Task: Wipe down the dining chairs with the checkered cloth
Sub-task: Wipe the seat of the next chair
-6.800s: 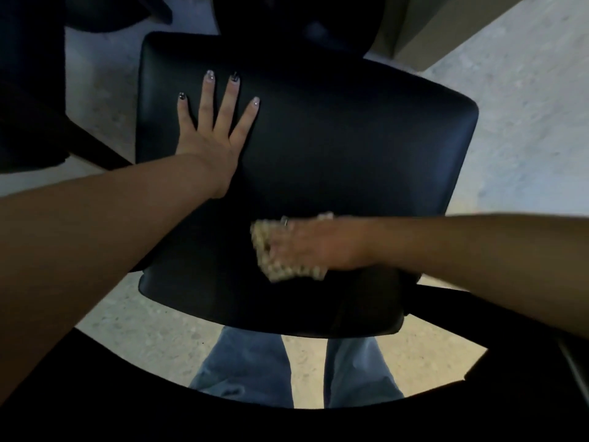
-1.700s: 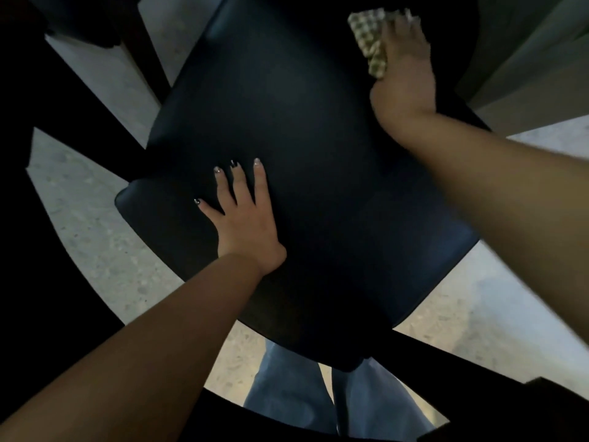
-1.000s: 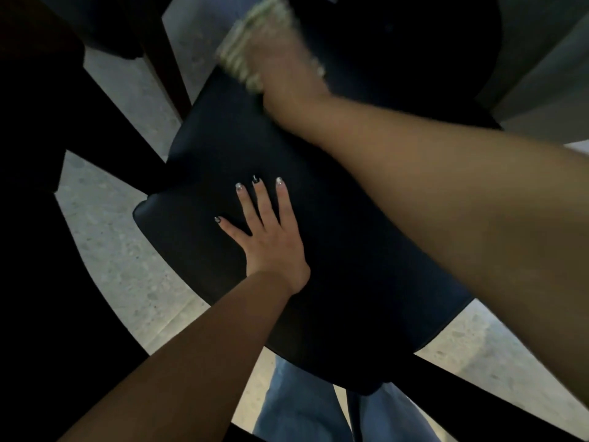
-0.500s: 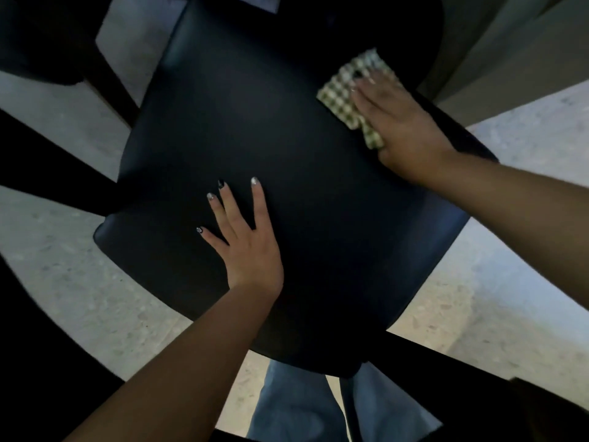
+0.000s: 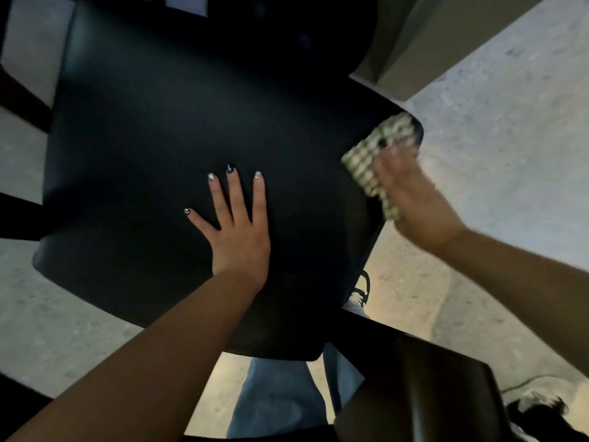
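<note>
Now the right hand (image 5: pixel 414 199) has swept the checkered cloth (image 5: pixel 376 161) out from the far part of the chair seat (image 5: pixel 159 138) to its right-hand edge, close to the corner, where half a second ago it was working further in and nearer the backrest. The left hand (image 5: pixel 236 224) has hardly moved: it lies flat on the middle of the seat, fingers straight and spread, palm down, steadying the chair. To my eye the broad top of this seat has had most of its passes, and the wiping has come to the rim; the side edges, the back and the other chairs look to be still ahead.

That right hand is smeared with motion, so its grip is hard to read. The fingers lie over the bunched cloth and press it to the edge, but whether they curl round it or merely bear down flat I cannot tell. How much cloth hangs past the rim is also unclear.

Further off, the backrest (image 5: pixel 255 27) is lost in shadow at the top of the view. A second dark chair (image 5: pixel 446 393) is cut off at the lower right, and the person's jeans (image 5: pixel 274 400) show beneath the seat.
</note>
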Available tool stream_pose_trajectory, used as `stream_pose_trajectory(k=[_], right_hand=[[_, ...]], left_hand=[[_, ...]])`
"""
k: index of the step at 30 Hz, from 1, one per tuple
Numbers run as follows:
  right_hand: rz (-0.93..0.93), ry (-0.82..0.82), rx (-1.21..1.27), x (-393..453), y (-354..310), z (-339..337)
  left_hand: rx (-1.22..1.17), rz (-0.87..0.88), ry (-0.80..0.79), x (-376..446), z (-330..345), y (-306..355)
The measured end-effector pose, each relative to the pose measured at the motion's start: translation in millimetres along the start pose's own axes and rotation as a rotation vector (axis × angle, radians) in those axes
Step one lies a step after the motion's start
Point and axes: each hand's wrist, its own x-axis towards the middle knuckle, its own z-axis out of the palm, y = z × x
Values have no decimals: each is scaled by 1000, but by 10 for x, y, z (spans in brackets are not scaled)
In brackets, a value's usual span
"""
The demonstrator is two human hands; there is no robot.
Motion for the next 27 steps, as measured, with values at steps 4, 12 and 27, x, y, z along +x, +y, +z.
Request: stream_pose_trajectory(k=[4, 12, 27], right_hand=[[-361, -146, -3, -534, -435, 286], [-51, 46, 315, 49, -225, -303], [-571, -228, 182, 512, -1263, 193]], left_hand=[[-6, -30, 0, 2, -5, 4], [7, -87, -25, -44, -92, 4], [-481, -661, -48, -96, -203, -280]])
